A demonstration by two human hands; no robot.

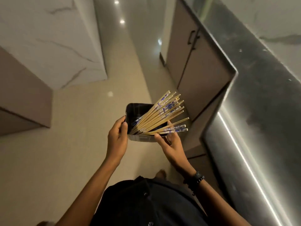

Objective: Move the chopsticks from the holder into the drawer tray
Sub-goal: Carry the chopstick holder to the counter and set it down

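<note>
Floor: pale, glossy tile; open aisle ahead and to the left.
Bench: dark stone top with a bright metal edge, running along the right; its corner juts toward the aisle just beyond the load; cabinet doors below it are closed; no drawer or tray in view.
Holder: black, rectangular, open-topped; carried in the air over the floor, in front of the chest, left of the bench edge; resting on nothing.
Chopsticks: a loose bundle, wood with blue-and-white tops; all in the holder; tips gathered in its near-left corner; long axis running up and away to the right, tops fanned out past the right rim toward the bench; the lowest few lie almost flat, just above the right fingers.
Left hand: grips the holder's left wall, thumb over the rim.
Right hand: clasps the near-right corner, thumb on the near wall, fingers up the right side; nearer to the tops, so likely the one to draw them out, along their axis; dark band on the wrist.
Judgement: transfer not begun; a tilt rightward could spill the fan.
</note>
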